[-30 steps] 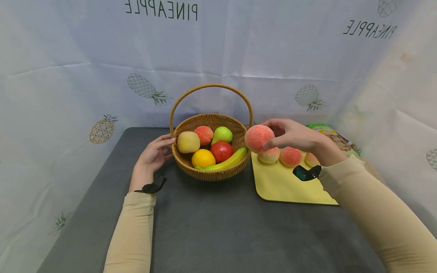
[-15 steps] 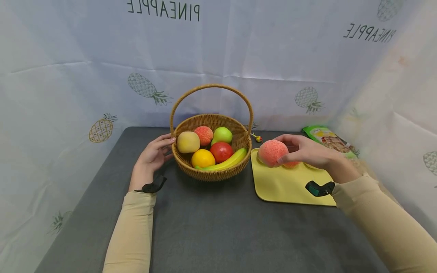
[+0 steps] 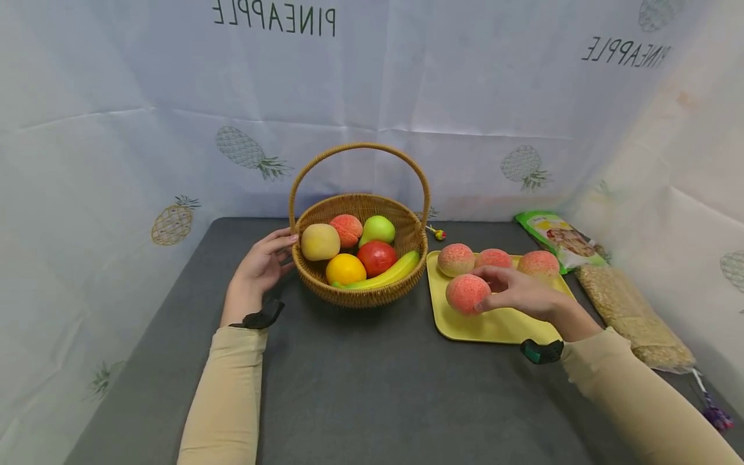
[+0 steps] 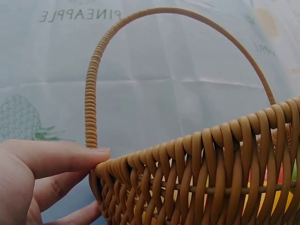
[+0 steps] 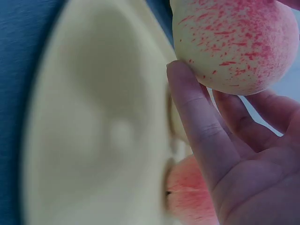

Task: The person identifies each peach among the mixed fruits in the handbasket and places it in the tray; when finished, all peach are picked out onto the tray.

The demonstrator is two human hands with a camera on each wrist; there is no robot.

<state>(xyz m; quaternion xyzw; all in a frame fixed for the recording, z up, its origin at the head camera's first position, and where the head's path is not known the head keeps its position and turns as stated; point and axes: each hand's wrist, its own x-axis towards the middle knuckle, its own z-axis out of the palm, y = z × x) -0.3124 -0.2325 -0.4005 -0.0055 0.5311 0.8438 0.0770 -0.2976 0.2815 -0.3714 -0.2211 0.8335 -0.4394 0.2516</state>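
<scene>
The wicker basket with a tall handle holds a banana, an orange, a red apple, a green pear and two peaches. My left hand holds its left rim beside the handle's foot; in the left wrist view the thumb lies over the rim and fingers touch the outer wall. My right hand grips a pink-speckled peach above the left part of the yellow tray. The right wrist view shows this peach between thumb and fingers, its underside pale.
Along the tray's back edge sit three more peaches, the leftmost nearest the basket. A green snack bag and a clear bag of grains lie on the right. Behind the basket hangs a pineapple-print curtain.
From beside the basket's right rim, my right hand has carried the peach right and toward me, lower over the tray. The back peaches are uncovered. My left hand and the basket stay put.
</scene>
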